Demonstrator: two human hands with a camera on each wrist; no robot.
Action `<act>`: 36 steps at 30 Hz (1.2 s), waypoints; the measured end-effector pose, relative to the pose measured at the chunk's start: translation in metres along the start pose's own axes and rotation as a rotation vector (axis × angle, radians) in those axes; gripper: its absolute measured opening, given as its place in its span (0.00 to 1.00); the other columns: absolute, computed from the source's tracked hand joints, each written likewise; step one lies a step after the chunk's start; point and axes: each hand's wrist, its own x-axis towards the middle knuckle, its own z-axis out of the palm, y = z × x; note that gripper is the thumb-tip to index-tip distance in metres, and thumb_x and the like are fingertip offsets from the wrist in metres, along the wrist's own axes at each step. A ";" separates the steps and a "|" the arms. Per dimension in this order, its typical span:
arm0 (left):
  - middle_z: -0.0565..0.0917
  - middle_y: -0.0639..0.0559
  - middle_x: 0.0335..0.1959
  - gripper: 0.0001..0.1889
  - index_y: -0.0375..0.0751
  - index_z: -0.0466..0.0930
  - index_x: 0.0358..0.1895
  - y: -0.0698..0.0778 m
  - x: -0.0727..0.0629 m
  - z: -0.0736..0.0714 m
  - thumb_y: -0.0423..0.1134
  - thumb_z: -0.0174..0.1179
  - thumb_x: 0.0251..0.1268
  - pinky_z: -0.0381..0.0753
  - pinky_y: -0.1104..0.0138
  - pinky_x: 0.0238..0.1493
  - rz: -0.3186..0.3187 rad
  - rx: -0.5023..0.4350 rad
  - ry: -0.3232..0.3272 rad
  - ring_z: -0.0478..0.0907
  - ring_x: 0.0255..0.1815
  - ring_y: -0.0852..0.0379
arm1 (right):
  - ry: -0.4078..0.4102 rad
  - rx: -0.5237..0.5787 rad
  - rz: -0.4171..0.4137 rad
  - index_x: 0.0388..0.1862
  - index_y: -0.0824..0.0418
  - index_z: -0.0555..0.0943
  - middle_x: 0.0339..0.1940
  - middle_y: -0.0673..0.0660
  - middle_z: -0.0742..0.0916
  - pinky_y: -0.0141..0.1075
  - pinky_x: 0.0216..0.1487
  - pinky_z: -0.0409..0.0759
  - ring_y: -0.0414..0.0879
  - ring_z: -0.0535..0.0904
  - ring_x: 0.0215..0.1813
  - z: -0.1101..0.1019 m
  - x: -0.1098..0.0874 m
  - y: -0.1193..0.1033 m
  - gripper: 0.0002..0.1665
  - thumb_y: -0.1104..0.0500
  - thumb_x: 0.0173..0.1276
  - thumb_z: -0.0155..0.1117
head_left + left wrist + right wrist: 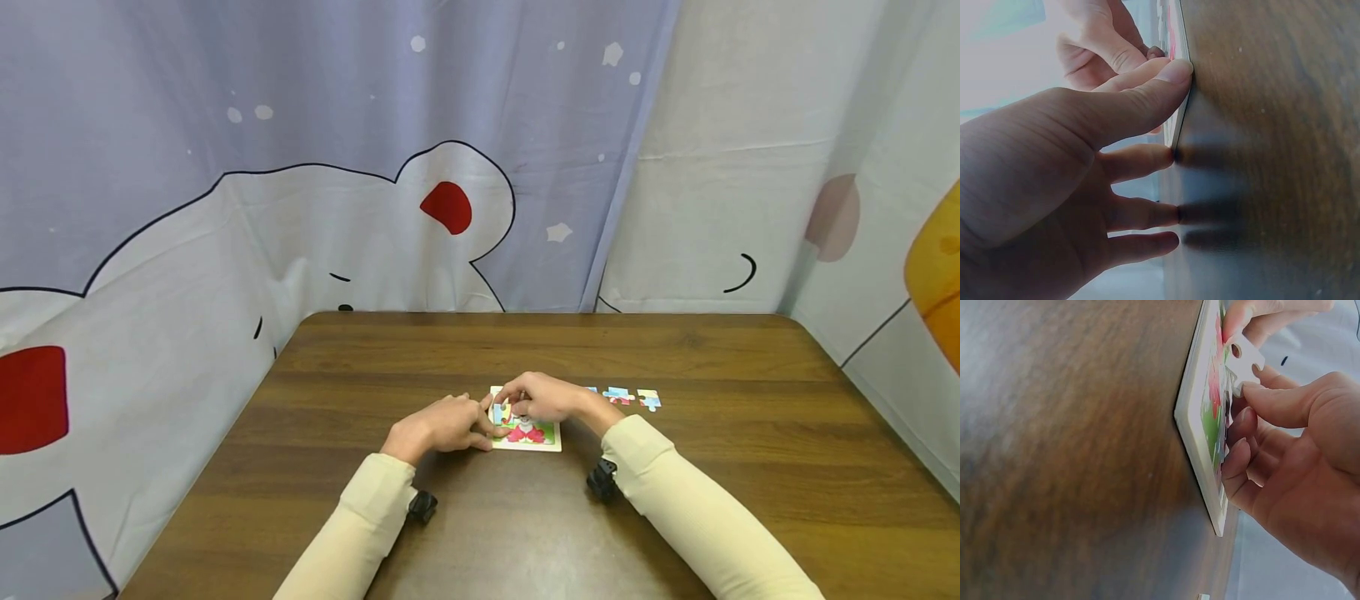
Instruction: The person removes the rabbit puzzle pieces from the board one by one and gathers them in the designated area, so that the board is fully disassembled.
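A small square jigsaw board [546, 447] with a pale frame and a red and green picture lies flat on the table. My right hand [542, 397] is over its far part, pinching a jigsaw piece [1246, 361] between thumb and fingers. That piece stands tilted up from the picture, its plain pale back toward the right wrist camera. At the board's left side rests my left hand [444, 425], fingers mostly straight. Its thumb [1175, 70] touches the board's edge, and a finger reaches onto the picture beside the piece. The other left fingertips are down at the tabletop.
Behind my right wrist, several loose jigsaw pieces [618, 395] lie in a row on the brown wooden table [360, 367]. A printed curtain [337, 225] hangs along the table's far edge and both sides.
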 end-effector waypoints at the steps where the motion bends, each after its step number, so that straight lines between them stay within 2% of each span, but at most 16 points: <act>1: 0.63 0.40 0.75 0.18 0.57 0.85 0.59 0.000 0.000 0.000 0.45 0.66 0.66 0.56 0.41 0.72 0.000 -0.002 0.001 0.59 0.70 0.23 | -0.002 0.005 -0.003 0.56 0.66 0.82 0.25 0.53 0.78 0.31 0.31 0.70 0.36 0.69 0.25 0.000 0.000 0.000 0.18 0.72 0.71 0.55; 6: 0.63 0.40 0.75 0.18 0.57 0.85 0.59 0.000 0.000 0.000 0.45 0.66 0.66 0.56 0.41 0.72 -0.003 -0.003 0.000 0.59 0.70 0.22 | 0.002 0.014 -0.012 0.56 0.67 0.83 0.25 0.53 0.79 0.30 0.31 0.69 0.35 0.68 0.24 -0.001 0.000 -0.001 0.18 0.73 0.70 0.55; 13: 0.62 0.39 0.75 0.18 0.57 0.85 0.59 0.000 0.001 0.000 0.45 0.66 0.66 0.56 0.41 0.72 -0.014 0.004 -0.006 0.58 0.71 0.23 | 0.021 0.055 -0.005 0.56 0.68 0.82 0.29 0.59 0.82 0.31 0.30 0.70 0.37 0.68 0.24 -0.003 -0.002 0.000 0.17 0.71 0.72 0.55; 20: 0.62 0.41 0.75 0.19 0.58 0.84 0.59 0.000 0.001 0.001 0.46 0.66 0.66 0.55 0.41 0.72 -0.030 0.006 -0.011 0.56 0.72 0.23 | 0.047 0.145 0.053 0.58 0.66 0.81 0.25 0.54 0.79 0.30 0.28 0.69 0.37 0.69 0.24 -0.005 -0.003 0.002 0.16 0.68 0.74 0.55; 23: 0.61 0.41 0.76 0.19 0.59 0.83 0.60 0.000 0.001 0.001 0.46 0.66 0.66 0.55 0.41 0.72 -0.035 0.002 -0.016 0.56 0.72 0.24 | 0.070 0.171 0.072 0.59 0.66 0.81 0.27 0.54 0.81 0.31 0.28 0.70 0.38 0.72 0.25 -0.007 -0.005 0.003 0.17 0.68 0.74 0.56; 26: 0.61 0.40 0.76 0.19 0.60 0.83 0.61 0.000 0.001 0.001 0.47 0.65 0.66 0.54 0.40 0.72 -0.037 0.000 -0.019 0.56 0.72 0.24 | 0.100 0.203 0.080 0.59 0.67 0.81 0.34 0.56 0.85 0.34 0.31 0.77 0.43 0.78 0.29 -0.010 -0.008 0.005 0.17 0.68 0.74 0.56; 29: 0.61 0.39 0.76 0.19 0.59 0.83 0.61 -0.001 0.002 0.002 0.46 0.65 0.66 0.55 0.40 0.72 -0.036 -0.003 -0.019 0.56 0.72 0.24 | 0.131 0.249 0.089 0.58 0.69 0.80 0.43 0.57 0.86 0.40 0.40 0.83 0.49 0.83 0.39 -0.013 -0.012 0.008 0.16 0.69 0.75 0.56; 33: 0.61 0.39 0.76 0.19 0.59 0.84 0.60 -0.001 0.002 0.003 0.46 0.66 0.66 0.55 0.41 0.72 -0.035 -0.005 -0.012 0.56 0.72 0.24 | 0.157 0.328 0.099 0.57 0.72 0.79 0.42 0.62 0.86 0.47 0.43 0.84 0.56 0.85 0.41 -0.018 -0.019 0.012 0.15 0.70 0.74 0.56; 36: 0.61 0.40 0.76 0.18 0.58 0.84 0.59 -0.001 0.003 0.003 0.46 0.66 0.66 0.55 0.42 0.72 -0.039 -0.003 -0.008 0.56 0.72 0.24 | 0.175 0.348 0.100 0.57 0.72 0.80 0.39 0.63 0.87 0.48 0.42 0.84 0.58 0.86 0.40 -0.021 -0.025 0.015 0.15 0.71 0.74 0.56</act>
